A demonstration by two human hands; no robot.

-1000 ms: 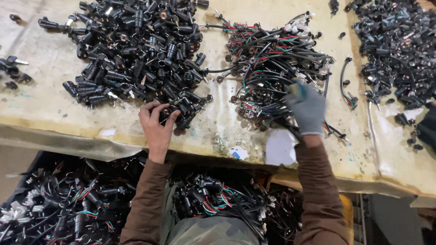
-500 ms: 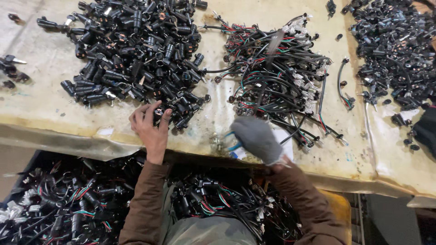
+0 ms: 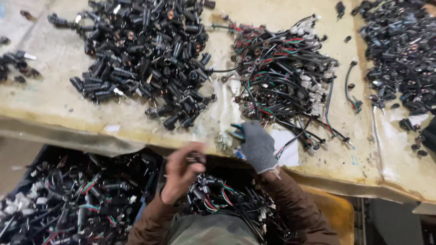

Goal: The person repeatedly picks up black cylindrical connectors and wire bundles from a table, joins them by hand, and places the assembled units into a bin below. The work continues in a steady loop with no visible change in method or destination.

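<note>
My left hand (image 3: 181,170), bare and blurred, is at the table's front edge, its fingers closed on a small black connector part (image 3: 196,157). My right hand (image 3: 255,144) wears a grey glove with blue fingertips and rests on the table just below the tangle of black, red and green wired leads (image 3: 281,77). Its fingers are pinched together; I cannot make out what, if anything, is between them. A large heap of black connector pieces (image 3: 145,54) lies up and left of both hands.
The worn yellowish table cover (image 3: 54,109) holds another heap of black parts (image 3: 399,59) at the far right and a few loose pieces (image 3: 16,63) at the far left. Below the table edge, a bin (image 3: 77,204) is full of wired assemblies. A white paper scrap (image 3: 284,147) lies beside my right hand.
My left hand pulled back from the black heap to the table edge with a part in it. My right hand came down from the wire tangle toward the front edge.
</note>
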